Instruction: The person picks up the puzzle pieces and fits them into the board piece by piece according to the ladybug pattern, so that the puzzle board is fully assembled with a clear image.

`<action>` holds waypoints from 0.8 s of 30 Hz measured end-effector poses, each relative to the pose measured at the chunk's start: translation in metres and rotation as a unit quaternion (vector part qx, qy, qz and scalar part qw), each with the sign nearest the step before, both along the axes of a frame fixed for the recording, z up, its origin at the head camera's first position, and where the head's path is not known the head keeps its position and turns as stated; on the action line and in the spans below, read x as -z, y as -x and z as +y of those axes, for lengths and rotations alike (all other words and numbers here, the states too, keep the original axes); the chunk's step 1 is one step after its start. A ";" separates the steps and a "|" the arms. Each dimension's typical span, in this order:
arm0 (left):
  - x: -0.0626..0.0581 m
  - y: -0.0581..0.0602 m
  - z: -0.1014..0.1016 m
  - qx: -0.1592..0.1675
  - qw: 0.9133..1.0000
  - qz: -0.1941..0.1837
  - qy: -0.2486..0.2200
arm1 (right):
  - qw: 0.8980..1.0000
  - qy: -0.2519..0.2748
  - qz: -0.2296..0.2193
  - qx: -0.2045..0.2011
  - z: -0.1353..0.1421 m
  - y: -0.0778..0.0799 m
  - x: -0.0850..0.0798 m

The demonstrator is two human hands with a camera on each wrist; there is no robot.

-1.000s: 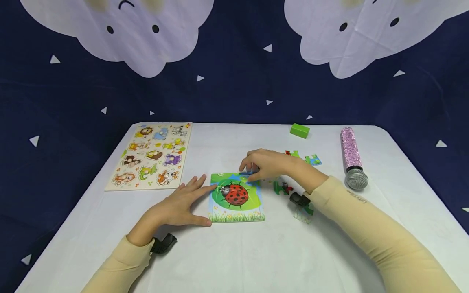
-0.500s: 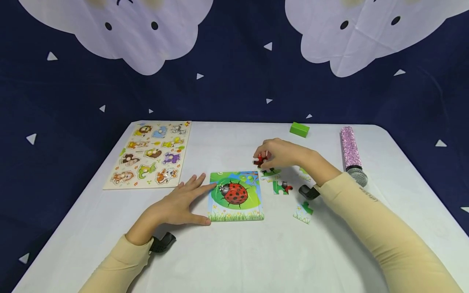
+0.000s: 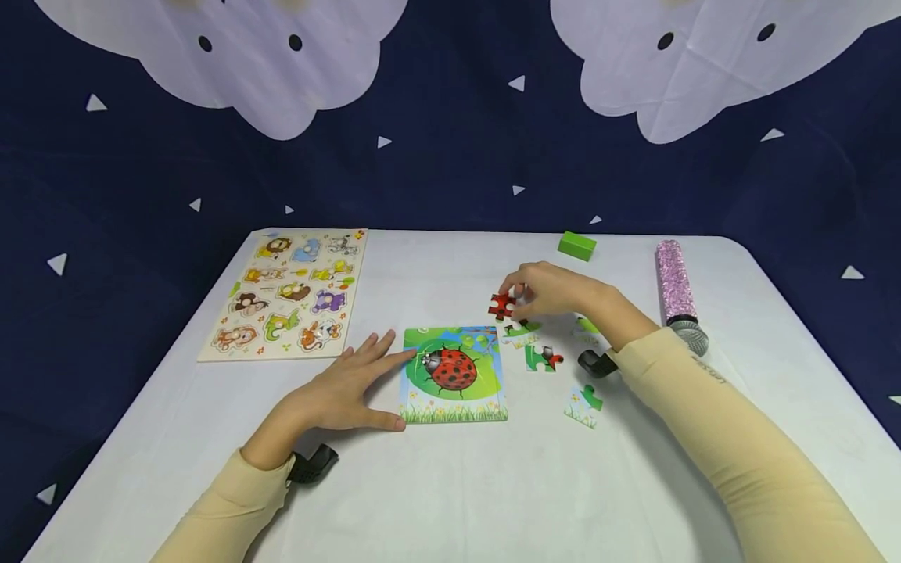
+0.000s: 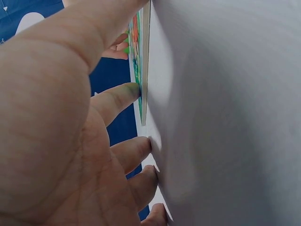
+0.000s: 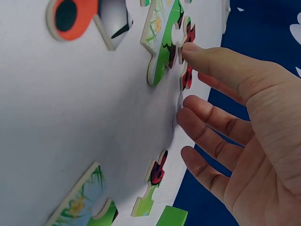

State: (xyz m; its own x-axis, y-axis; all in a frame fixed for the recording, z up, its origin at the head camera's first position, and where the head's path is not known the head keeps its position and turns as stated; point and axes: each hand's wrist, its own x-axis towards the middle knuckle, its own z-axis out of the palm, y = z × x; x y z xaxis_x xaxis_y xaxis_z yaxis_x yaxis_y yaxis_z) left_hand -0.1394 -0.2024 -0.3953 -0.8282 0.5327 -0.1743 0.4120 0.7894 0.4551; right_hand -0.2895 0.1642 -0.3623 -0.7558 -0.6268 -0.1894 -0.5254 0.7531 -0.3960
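In the head view a square ladybug puzzle board (image 3: 450, 375) lies flat in the middle of the table. My left hand (image 3: 341, 397) has its fingers spread; the thumb and index fingertip touch the board's left edge. Beyond the board's upper right corner, my right hand (image 3: 556, 291) pinches a red, black-spotted puzzle piece (image 3: 501, 306) between thumb and index finger. The right wrist view shows the thumb against that red piece (image 5: 189, 34), with the other fingers loosely bent. A green and white puzzle piece (image 3: 521, 336) lies just below it, partly overlapped in that view.
Loose puzzle pieces lie right of the board: one with a dark head (image 3: 543, 359), one with grass (image 3: 583, 407), another partly behind the wrist (image 3: 586, 328). An animal puzzle board (image 3: 285, 297) lies back left, a green block (image 3: 577, 245) at the back, a pink glittery microphone (image 3: 676, 285) right.
My right hand has left the board's upper right corner, moved right and back to the loose pieces, and taken hold of the red piece. My left hand stays at the board's edge.
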 end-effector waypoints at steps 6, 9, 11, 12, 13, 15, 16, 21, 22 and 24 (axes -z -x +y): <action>-0.001 0.000 0.000 -0.001 1.000 -0.002 0.001 | 1.000 -0.004 0.006 -0.005 -0.001 0.002 0.002; -0.001 0.000 0.000 -0.001 1.000 -0.001 0.000 | 1.000 -0.006 0.007 -0.003 -0.002 0.002 0.002; -0.001 0.001 0.000 0.000 1.000 0.001 -0.001 | 1.000 -0.006 0.006 -0.001 -0.002 0.002 0.001; -0.001 0.001 0.000 0.000 1.000 0.001 -0.001 | 1.000 -0.006 0.005 0.000 -0.002 0.002 0.001; 0.000 0.001 0.000 0.000 1.000 0.001 -0.001 | 1.000 -0.006 0.005 0.000 -0.003 0.002 0.001; 0.000 0.001 0.000 0.000 1.000 0.001 -0.001 | 1.000 -0.006 0.005 -0.002 -0.003 0.003 0.002; 0.000 0.001 0.000 0.000 1.000 0.001 -0.001 | 1.000 -0.006 0.004 -0.001 -0.004 0.003 0.002; 0.001 0.001 -0.001 -0.001 1.000 -0.002 -0.001 | 1.000 -0.007 0.003 -0.005 -0.006 0.004 0.003; 0.001 0.001 -0.001 -0.001 1.000 -0.003 -0.001 | 1.000 -0.007 0.002 -0.004 -0.006 0.004 0.003; 0.002 0.000 -0.001 -0.001 1.000 -0.003 -0.001 | 1.000 -0.006 0.001 -0.005 -0.006 0.004 0.003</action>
State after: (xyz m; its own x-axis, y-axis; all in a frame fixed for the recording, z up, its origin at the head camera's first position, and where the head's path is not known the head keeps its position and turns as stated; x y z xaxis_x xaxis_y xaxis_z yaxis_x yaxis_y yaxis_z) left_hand -0.1398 -0.2037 -0.3970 -0.8280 0.5321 -0.1769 0.4086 0.7886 0.4595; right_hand -0.2933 0.1582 -0.3651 -0.7499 -0.6321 -0.1951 -0.5336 0.7523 -0.3863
